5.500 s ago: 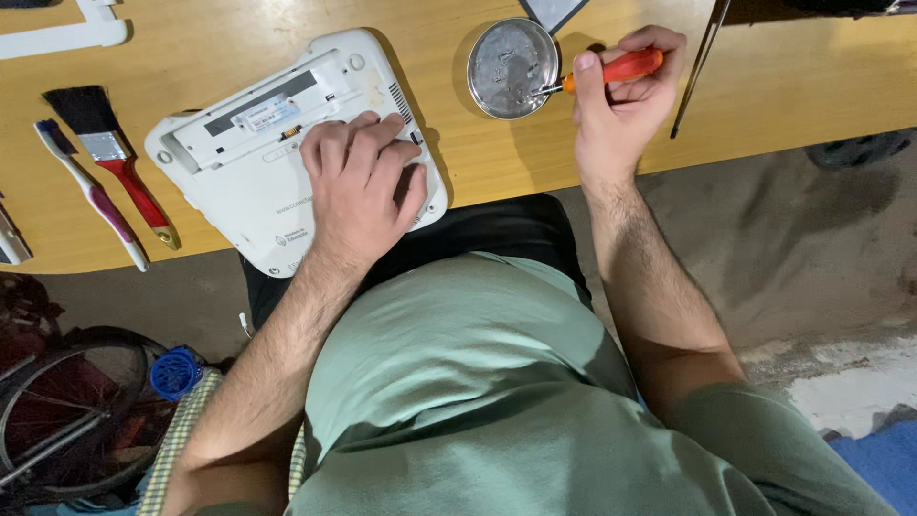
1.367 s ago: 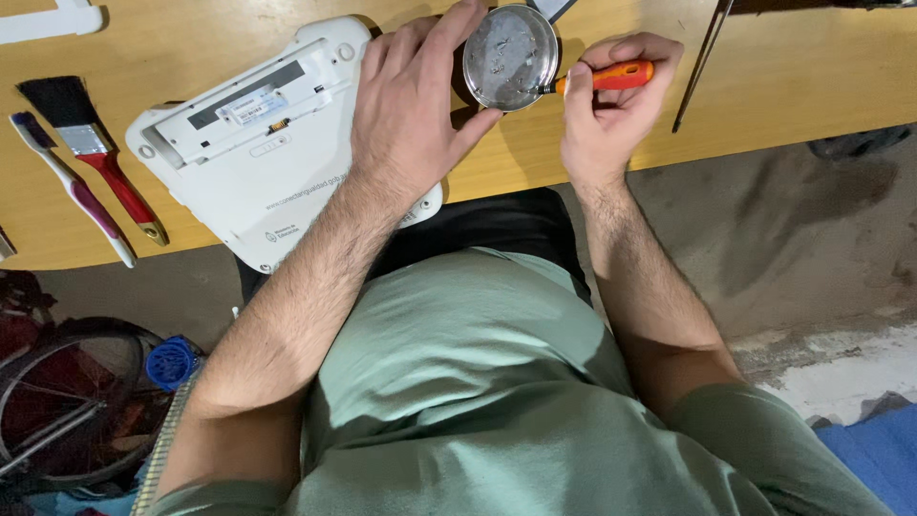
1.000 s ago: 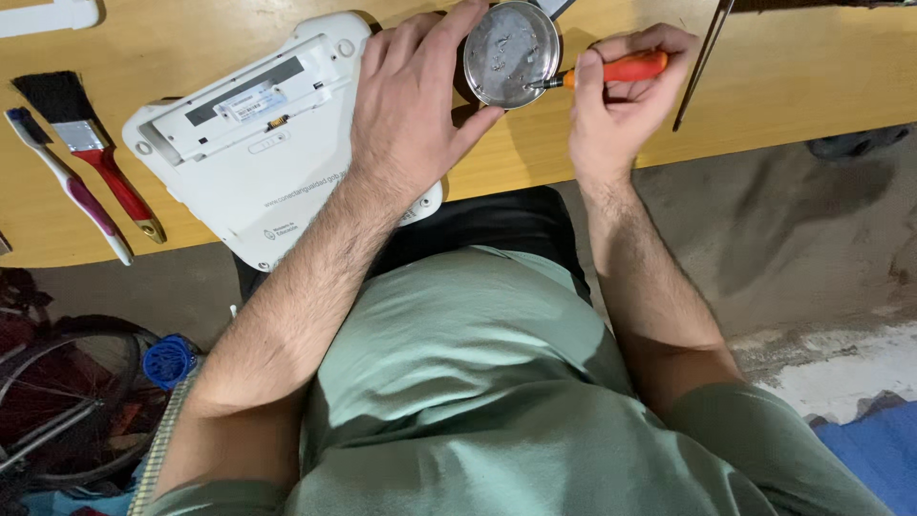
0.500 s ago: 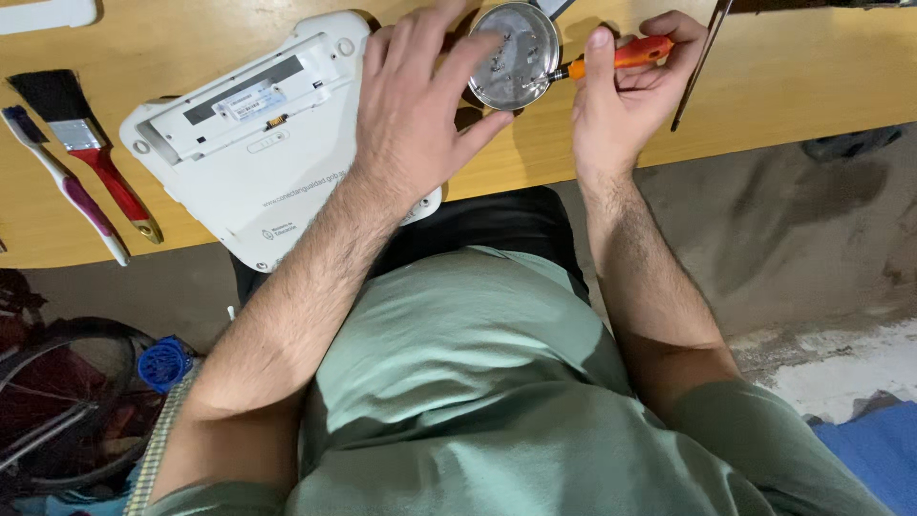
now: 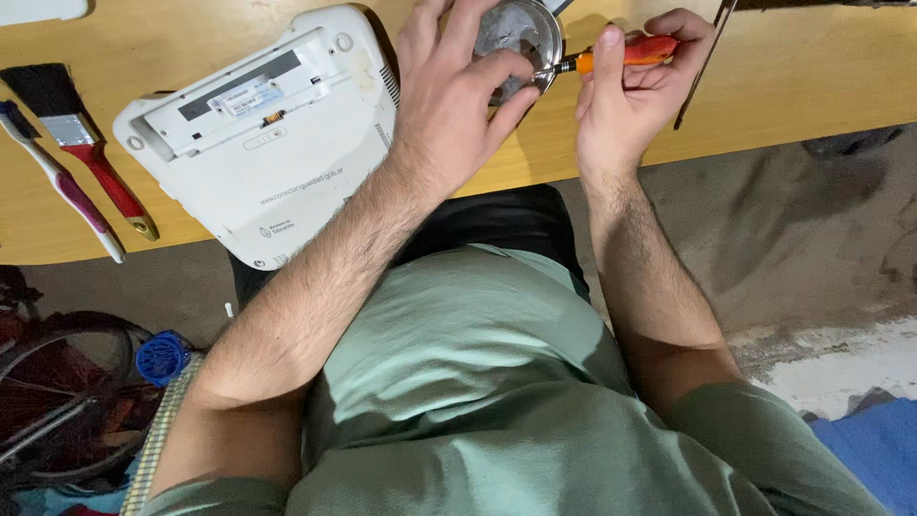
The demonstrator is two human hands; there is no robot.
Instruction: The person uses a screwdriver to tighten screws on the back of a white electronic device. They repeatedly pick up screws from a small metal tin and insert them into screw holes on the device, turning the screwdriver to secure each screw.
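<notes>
My left hand [image 5: 457,91] reaches over the wooden table [image 5: 793,76], its fingers spread across a round silver tin [image 5: 521,29] at the top edge of view. My right hand [image 5: 630,96] grips an orange-handled screwdriver [image 5: 626,53] whose metal tip touches the tin's rim. A white laptop [image 5: 267,134] lies upside down on the table left of my left forearm, hanging over the near edge.
A paintbrush with a red handle [image 5: 81,143] and a toothbrush [image 5: 62,182] lie at the table's left end. A thin dark rod [image 5: 702,62] lies right of my right hand. Below the table are a bicycle wheel [image 5: 57,392], a blue cap [image 5: 162,356] and concrete floor.
My left hand left the laptop and moved right onto the tin, then closed further over it. The screwdriver tip stays at the tin's rim. The view shifted slightly downward.
</notes>
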